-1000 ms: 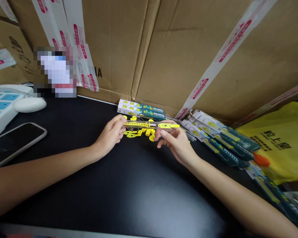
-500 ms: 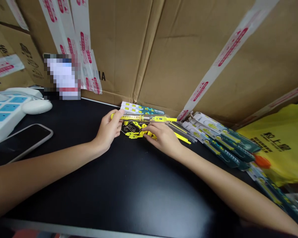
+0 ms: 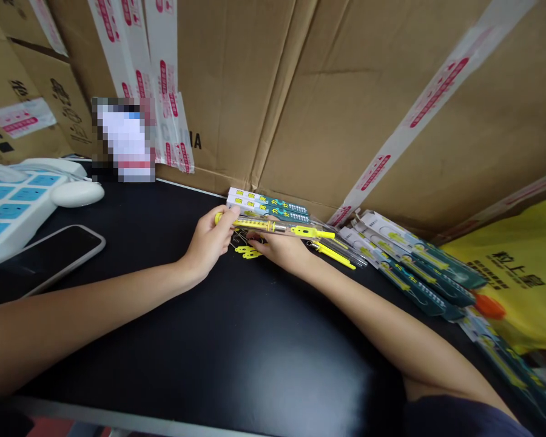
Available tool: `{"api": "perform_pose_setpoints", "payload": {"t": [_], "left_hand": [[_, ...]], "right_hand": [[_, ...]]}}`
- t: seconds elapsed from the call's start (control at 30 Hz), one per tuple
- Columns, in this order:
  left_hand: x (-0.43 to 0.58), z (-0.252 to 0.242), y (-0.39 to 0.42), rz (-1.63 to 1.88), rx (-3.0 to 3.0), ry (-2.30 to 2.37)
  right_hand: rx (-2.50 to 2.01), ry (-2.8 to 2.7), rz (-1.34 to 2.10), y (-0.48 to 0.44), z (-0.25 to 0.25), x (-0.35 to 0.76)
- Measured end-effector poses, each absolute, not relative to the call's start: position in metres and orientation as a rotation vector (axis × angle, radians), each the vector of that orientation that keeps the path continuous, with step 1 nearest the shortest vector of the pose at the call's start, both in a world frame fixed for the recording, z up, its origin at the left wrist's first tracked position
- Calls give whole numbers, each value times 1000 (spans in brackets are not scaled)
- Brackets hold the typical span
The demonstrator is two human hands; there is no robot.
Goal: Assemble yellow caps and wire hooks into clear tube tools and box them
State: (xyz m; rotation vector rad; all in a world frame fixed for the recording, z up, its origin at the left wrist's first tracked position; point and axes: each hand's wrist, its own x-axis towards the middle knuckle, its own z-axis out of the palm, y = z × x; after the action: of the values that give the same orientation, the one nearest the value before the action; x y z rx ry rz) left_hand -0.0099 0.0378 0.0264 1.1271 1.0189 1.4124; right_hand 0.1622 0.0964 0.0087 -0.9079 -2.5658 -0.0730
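My left hand (image 3: 213, 238) is closed around the yellow end of a clear tube (image 3: 279, 227) with yellow parts inside, which points to the right. Behind and below that tube, my right hand (image 3: 277, 246) reaches among small yellow pieces (image 3: 248, 252) and thin metal bits on the black table. Its fingertips are partly hidden, and whether they grip a piece is unclear. Two slim printed boxes (image 3: 268, 203) lie just behind the hands. More clear tubes and a yellow stick (image 3: 337, 255) rest right of my right hand.
Several printed boxes (image 3: 404, 267) lie at the right, beside a yellow bag (image 3: 505, 267). At the left are a phone (image 3: 45, 261) and a white power strip (image 3: 18, 200). Large cardboard boxes (image 3: 227, 79) stand along the back of the black table (image 3: 200, 352).
My right hand has moved left and deeper among the small pieces, covering more of them. My left hand still holds the tube. The whole view has shifted slightly.
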Motion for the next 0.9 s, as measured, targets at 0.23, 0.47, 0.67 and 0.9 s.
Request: {"api": "perform_pose_setpoints", "payload": {"t": [0.23,0.47,0.67,0.9], "left_hand": [[-9,25,37,1388,1114,1034],[-8,27,36,1384,1109,1034],[-12,26,40,1404,1138,1037],[-15,19,46,1427,1175,1081]], "right_hand": [[-955,-2566,47,93,15,161],[-969,-2466,207,90,24,159],[-951,-2114,834,72,34,201],[-987,-1756,1095,60,49,245]]}}
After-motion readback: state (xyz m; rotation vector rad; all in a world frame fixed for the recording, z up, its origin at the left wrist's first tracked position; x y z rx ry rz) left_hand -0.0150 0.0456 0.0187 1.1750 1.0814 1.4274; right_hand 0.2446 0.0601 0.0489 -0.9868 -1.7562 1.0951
